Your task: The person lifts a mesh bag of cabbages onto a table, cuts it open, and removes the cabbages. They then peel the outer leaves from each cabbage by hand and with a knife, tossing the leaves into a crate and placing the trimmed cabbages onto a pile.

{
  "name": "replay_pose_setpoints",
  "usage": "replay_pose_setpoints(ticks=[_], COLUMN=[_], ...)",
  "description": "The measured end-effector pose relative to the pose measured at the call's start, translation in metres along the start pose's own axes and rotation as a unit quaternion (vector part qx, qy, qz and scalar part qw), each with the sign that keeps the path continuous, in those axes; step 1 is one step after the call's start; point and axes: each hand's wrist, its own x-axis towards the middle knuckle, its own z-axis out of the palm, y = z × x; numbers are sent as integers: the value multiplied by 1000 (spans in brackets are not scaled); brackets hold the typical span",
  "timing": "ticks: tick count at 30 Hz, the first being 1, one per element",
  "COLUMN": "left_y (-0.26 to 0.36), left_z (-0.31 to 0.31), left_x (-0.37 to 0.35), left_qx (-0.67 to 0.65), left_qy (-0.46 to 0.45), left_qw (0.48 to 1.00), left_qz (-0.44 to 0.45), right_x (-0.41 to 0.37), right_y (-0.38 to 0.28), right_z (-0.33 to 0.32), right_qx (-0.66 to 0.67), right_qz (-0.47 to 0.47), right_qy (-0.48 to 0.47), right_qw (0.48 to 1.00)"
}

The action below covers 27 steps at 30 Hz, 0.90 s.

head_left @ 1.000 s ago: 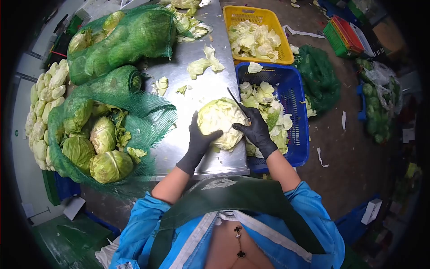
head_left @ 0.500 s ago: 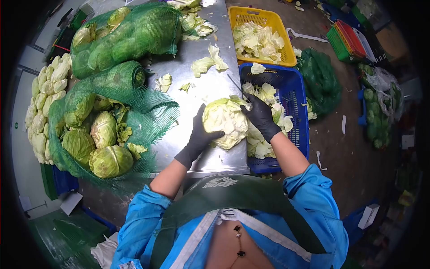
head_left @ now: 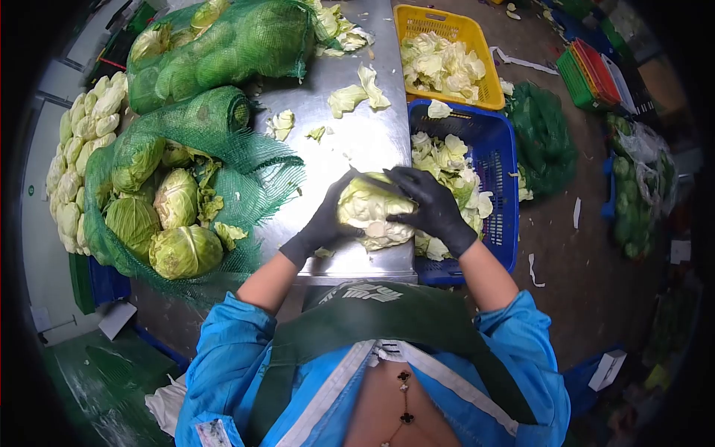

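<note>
The black-gloved left hand (head_left: 324, 221) grips the pale green cabbage head (head_left: 370, 211) at the near edge of the steel desk (head_left: 357, 141); the gloved right hand (head_left: 432, 205) clasps its other side. Best held firmly, shedding loose leaves over the blue plastic crate (head_left: 500, 160).

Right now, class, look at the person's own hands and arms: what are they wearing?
The left hand and right hand each wear a plain black glove that ends at the wrist. The sleeves are bright blue and loose, bunched up at the elbows, so the forearms are bare. No markings show on the gloves.
</note>
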Motion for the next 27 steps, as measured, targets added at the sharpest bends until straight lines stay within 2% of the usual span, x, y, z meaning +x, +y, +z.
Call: replay_pose_setpoints(ticks=[2,3,4,5,7,10,11,12,14,15,16,18,19,20,21,22,24,25,26,27], left_y=[-4,-4,-5,-1,-7,-3,-2,-2,-4,2,5,-2,-5,-6,-8,-10,-13,-13,-10,10], left_z=[-5,-5,-4,-1,-2,-6,-7,-7,-10,-12,-12,-11,-12,-12,-11,-11,-13,-16,-16,-15], left_x=[7,8,8,7,12,21,23,25,27,27,25,22,23,23,21,20,15,13,12,15], left_qx=[-8,7,20,-24,-12,21,15,9,10,-11,-34,-39,-43,-41,-42,-45,-30,93,212,241], left_qy=[-15,-19,-24,-12,-15,-23,-25,-26,-19,-31,-44,-40,-34,-35,-33,-30,-38,-32,-23,-11], left_qw=[1000,1000,1000,1000,1000,999,1000,1000,1000,999,997,998,998,999,999,998,999,994,972,962], left_qz=[-15,-6,1,0,16,22,12,4,8,-19,-47,-31,-8,-6,-9,-12,-3,50,99,126], right_x=[8,13,14,14,17,22,23,21,21,21,19,19,12,2,-11,-21,-32,-37,-35,-33], right_y=[17,22,22,18,13,36,39,50,67,70,74,96,96,93,91,86,53,50,43,31], right_z=[1,-2,-2,-3,-11,-6,-4,5,15,7,-6,-4,-14,-7,7,16,33,40,38,35], right_qx=[50,21,22,-31,-128,-57,7,6,168,192,176,169,0,-1,149,292,391,398,397,359], right_qz=[-36,-92,-92,-109,-127,-164,-116,-118,34,75,159,181,119,118,218,308,319,318,317,304], right_qy=[16,32,30,12,-53,-26,9,8,86,117,83,170,167,169,64,-44,-71,-26,-29,-13], right_qw=[998,995,995,994,982,984,993,993,982,971,968,954,979,979,962,904,860,860,861,882])
